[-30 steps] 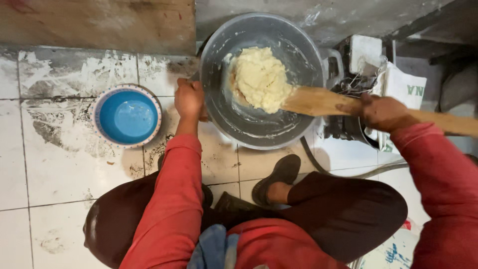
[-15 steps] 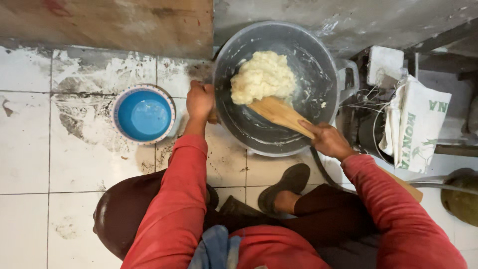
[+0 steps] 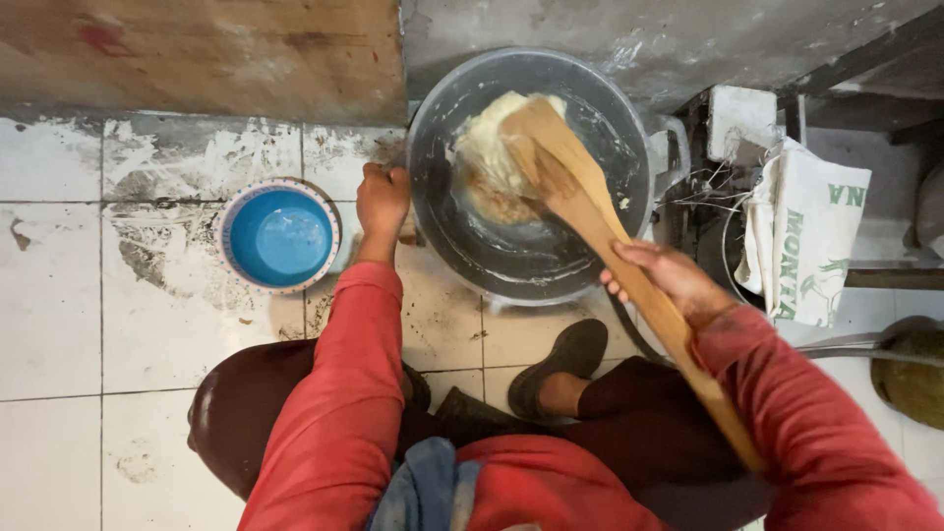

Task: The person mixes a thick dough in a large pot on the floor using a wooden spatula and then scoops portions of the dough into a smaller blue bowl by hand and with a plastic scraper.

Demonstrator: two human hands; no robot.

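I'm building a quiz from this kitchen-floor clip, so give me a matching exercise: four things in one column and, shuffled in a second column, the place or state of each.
Things:
1. wooden paddle
2. blue bowl
3. left hand
4. pale dough

Places or states:
a. lies inside the metal pot
b. stands on the tiled floor, left of the pot
c. grips the pot's rim
d. held by the right hand, blade on the dough

Pairs: 1-d, 2-b, 3-c, 4-a

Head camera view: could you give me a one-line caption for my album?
Right hand works a wooden paddle through pale dough while left hand grips the metal pot.
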